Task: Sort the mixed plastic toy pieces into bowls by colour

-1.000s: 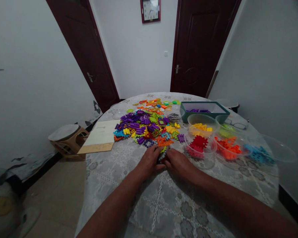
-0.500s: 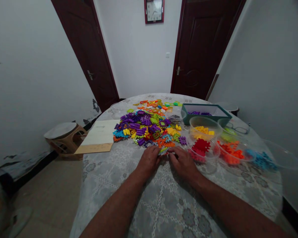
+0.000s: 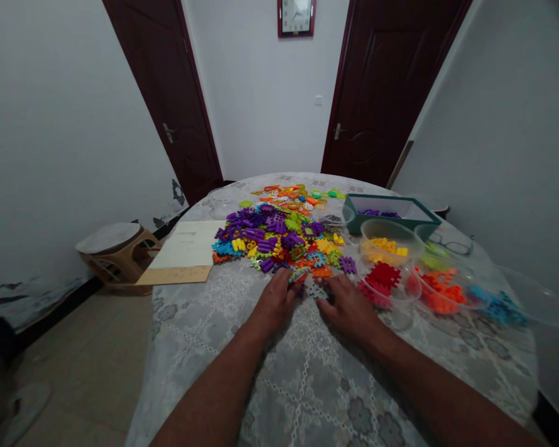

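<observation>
Tablecloth (image 3: 279,385) under pieces (image 3: 276,221), doors (image 3: 391,87) beyond

Fwd of L hand (image 3: 274,301) & R hand (image 3: 349,304): heap of multicoloured notched plastic pcs (image 3: 272,233) blocks low path; over top only. Gap btwn hands partly filled by grey notched plastic pc (image 3: 315,290). R side: clear round plastic tub w/ yellow pcs (image 3: 386,248) + teal rectangular box (image 3: 354,225) stand in way. Room on patterned grey tablecloth (image 3: 298,379) btwn forearms; also L, up to flat cream sheet (image 3: 186,241).
</observation>
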The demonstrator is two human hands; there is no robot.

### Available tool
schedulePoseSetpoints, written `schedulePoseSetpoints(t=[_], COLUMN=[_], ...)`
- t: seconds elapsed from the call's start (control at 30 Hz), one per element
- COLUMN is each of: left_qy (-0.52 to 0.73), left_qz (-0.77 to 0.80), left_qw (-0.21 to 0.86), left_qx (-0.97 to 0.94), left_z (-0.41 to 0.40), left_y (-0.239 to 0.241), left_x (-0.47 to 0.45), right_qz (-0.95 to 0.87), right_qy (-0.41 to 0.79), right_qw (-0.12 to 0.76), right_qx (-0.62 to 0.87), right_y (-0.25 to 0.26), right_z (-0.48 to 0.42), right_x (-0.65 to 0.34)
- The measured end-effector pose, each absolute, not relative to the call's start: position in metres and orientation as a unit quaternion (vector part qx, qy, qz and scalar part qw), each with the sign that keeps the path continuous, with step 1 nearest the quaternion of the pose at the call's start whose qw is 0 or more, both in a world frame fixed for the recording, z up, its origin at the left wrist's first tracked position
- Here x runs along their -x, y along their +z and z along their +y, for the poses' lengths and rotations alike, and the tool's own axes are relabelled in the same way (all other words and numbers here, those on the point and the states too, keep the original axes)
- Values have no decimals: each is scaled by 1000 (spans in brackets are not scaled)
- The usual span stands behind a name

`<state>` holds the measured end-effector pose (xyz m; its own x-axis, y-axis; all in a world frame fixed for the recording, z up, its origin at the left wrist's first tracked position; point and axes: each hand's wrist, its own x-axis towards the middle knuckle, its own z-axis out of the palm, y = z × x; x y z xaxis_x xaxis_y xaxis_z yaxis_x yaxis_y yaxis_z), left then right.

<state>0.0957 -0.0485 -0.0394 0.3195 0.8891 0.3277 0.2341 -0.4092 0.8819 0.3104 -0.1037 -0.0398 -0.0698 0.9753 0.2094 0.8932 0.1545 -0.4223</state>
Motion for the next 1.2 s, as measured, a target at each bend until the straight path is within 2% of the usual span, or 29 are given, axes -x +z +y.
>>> schedulePoseSetpoints(t=[0.23,0.6,0.87,1.2], left_qy=[486,429,340,367], left_qz=[455,401,411,385], left_qw=[468,707,681,710], left_qx=[-581,-394,-502,-462], left_z=[-49,-51,-56,-59], left_y=[-23,-21,-5,0], left_x=[-88,-91,-104,-97], right_qz=[-736,-718,-698,-662], right_qy=[154,205,206,248], right_qw=[294,436,474,520], right_qx=[590,502,495,480], right_y=[-37,-31,-39,-28], right_z=[-108,-117,-113,-112], right_x=[-311,-298,-297,-286])
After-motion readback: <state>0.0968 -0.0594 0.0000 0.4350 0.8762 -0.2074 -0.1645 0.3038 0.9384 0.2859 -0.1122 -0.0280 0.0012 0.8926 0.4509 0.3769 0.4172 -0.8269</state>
